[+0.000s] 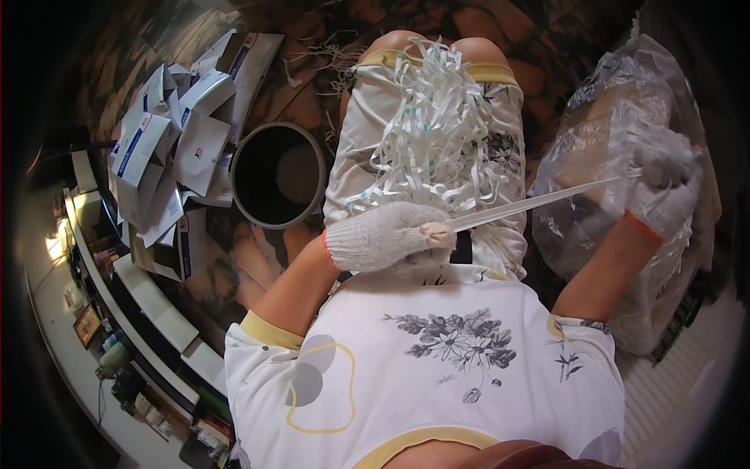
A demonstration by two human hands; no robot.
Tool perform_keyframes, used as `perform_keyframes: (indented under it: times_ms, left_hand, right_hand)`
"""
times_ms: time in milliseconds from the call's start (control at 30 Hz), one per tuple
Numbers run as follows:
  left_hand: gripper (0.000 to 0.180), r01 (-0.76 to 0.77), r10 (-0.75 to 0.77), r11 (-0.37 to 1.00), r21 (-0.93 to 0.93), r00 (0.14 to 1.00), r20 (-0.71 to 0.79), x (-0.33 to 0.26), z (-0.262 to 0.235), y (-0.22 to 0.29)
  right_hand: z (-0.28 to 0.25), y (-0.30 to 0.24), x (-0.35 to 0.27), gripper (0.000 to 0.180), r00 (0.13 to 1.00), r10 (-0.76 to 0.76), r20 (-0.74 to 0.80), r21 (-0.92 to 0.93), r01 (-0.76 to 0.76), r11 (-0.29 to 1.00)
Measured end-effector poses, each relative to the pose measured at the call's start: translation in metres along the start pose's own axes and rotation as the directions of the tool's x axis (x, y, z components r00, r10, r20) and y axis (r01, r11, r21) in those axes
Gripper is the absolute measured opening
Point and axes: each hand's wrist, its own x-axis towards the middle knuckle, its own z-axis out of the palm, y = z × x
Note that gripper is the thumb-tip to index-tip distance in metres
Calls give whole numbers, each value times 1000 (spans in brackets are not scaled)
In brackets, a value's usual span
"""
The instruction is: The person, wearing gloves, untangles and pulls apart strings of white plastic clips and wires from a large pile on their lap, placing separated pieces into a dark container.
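Both of my hands wear grey knitted gloves with orange cuffs. My left hand (388,236) is closed over my lap, pinching one end of a long white strip (539,202). My right hand (664,184) holds the other end, out to the right in front of a clear plastic bag (601,133). The strip is stretched taut between them. A heap of loose white strips (437,133) lies on my lap, on the flower-patterned white clothing.
A round dark bucket (277,173) stands on the patterned floor left of my legs. Beyond it lies a pile of white and blue cardboard boxes (168,137). Shelves with small items (117,344) run along the lower left. A few strips litter the floor (328,55).
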Motion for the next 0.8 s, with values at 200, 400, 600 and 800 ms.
perform_keyframes:
  times_ms: [200,400,600,800]
  left_hand:
    - [29,-109,109,992,-64,994,-14,-10,-14,-22]
    - [25,-281,235,954,-103,917,-323,2,-4,-25]
    - [33,-167,138,982,-93,957,-255,11,-9,4]
    - [33,-157,65,969,-193,910,-410,16,-5,1]
  right_hand:
    - [11,-26,5,32,798,-567,-203,-309,497,811]
    - [44,92,-5,33,770,278,575,-817,561,136]
    - [68,152,6,27,837,441,324,-941,237,242]
    - [51,163,15,16,799,538,270,-936,86,343]
